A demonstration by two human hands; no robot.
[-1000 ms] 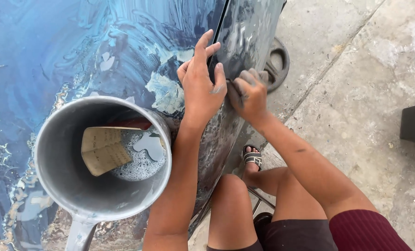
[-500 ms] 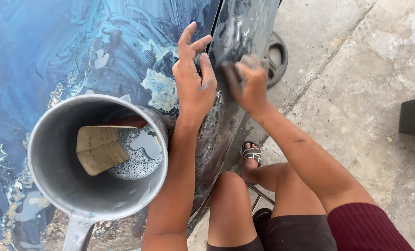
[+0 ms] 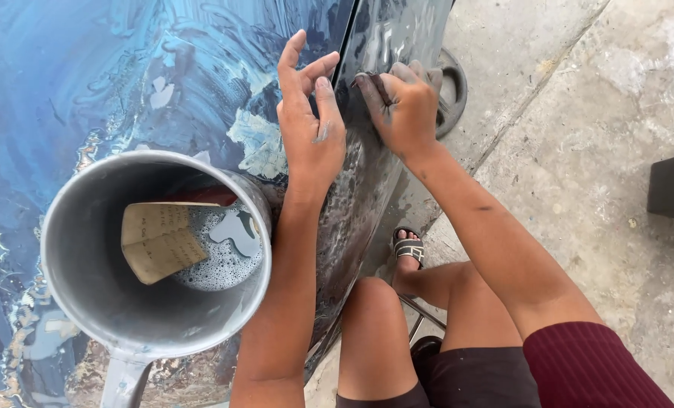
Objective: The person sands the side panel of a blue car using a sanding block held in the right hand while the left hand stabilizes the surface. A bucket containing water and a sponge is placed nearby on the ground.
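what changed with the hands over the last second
The right hand slid its dark sanding piece a little up the wet car panel. The left hand shifted slightly, staying flat on the panel. The metal pot stayed put.

The person's left hand (image 3: 310, 128) lay flat near the upper middle of the frame, palm down, fingers spread and pointing toward the top edge, the thumb set apart on its right side. Its forearm ran straight down to the bottom edge, elbow out of view. The right hand (image 3: 401, 106) sat just right of it, near but apart, fingers curled and pressed downward, knuckles raised, grey grime on the fingers. Its forearm slanted down to the lower right, where a dark red ribbed sleeve (image 3: 590, 370) covered the upper arm
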